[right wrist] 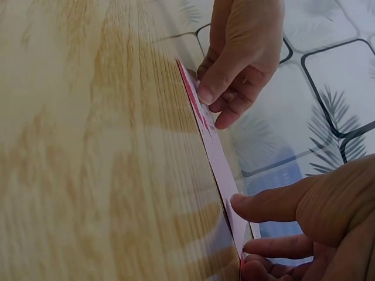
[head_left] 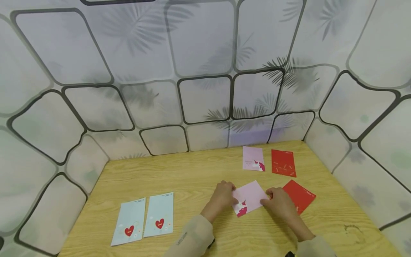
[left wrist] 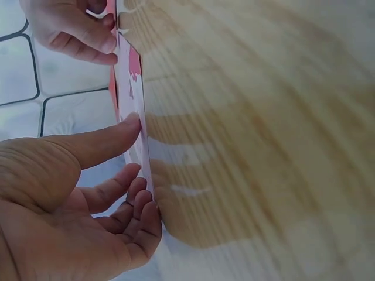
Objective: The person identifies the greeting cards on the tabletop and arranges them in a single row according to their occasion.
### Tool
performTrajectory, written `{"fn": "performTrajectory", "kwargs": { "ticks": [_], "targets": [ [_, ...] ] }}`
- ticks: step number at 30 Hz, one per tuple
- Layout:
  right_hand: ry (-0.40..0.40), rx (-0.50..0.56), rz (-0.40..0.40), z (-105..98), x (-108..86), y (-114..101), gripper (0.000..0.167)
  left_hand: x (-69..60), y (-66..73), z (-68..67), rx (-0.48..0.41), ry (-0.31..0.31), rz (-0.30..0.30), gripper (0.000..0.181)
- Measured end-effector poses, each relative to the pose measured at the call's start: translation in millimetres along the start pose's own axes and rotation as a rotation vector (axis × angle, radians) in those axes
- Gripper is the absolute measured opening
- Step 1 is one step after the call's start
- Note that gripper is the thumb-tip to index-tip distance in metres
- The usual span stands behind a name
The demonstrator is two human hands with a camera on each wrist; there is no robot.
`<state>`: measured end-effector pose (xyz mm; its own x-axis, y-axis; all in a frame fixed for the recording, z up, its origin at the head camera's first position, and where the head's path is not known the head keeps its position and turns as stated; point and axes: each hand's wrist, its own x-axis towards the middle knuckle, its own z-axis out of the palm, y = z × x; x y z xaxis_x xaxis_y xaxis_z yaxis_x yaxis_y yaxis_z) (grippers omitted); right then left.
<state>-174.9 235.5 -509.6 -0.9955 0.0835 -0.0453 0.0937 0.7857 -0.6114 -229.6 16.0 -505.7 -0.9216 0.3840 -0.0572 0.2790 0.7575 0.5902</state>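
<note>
Left hand [head_left: 224, 195] and right hand [head_left: 282, 204] pinch one pink rectangular paper card [head_left: 251, 196] between them; another pink card [head_left: 252, 157] lies beyond. Two red rectangular cards [head_left: 283, 163] lie past the right hand, two pale-blue heart-printed cards [head_left: 159, 210] leftward.

A card [head_left: 249, 197] lies between left hand [head_left: 223, 195] and right hand [head_left: 280, 203].

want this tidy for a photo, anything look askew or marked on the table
The red card beside the right hand lies skewed, unlike the straighter red card behind it. A dark curved mark shows on the table, toward its right side; possibly a stain.
</note>
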Motion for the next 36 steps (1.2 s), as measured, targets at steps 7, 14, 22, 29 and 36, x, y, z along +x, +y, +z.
{"fn": "performTrajectory", "kwargs": {
  "ticks": [7,14,22,29,36],
  "targets": [
    [-0.007,-0.049,0.021,0.0,0.5,-4.8,0.044,0.8,4.9,-2.4,0.046,-0.007,-0.029,0.041],
    [-0.017,-0.042,0.030,-1.6,1.2,-7.0,0.044,1.5,7.7,-4.4,0.085,-0.032,-0.067,0.041],
    [-0.015,-0.039,0.020,-2.9,4.0,-7.8,0.044,5.3,6.8,-4.3,0.039,-0.048,-0.084,0.045],
    [0.009,-0.030,0.018,-1.9,4.1,-8.0,0.041,3.5,2.8,-3.6,0.042,-0.051,-0.067,0.044],
    [0.042,0.037,0.028,1.0,2.1,-7.5,0.036,1.2,-0.1,-4.4,0.030,-0.026,-0.049,0.041]
  ]
}}
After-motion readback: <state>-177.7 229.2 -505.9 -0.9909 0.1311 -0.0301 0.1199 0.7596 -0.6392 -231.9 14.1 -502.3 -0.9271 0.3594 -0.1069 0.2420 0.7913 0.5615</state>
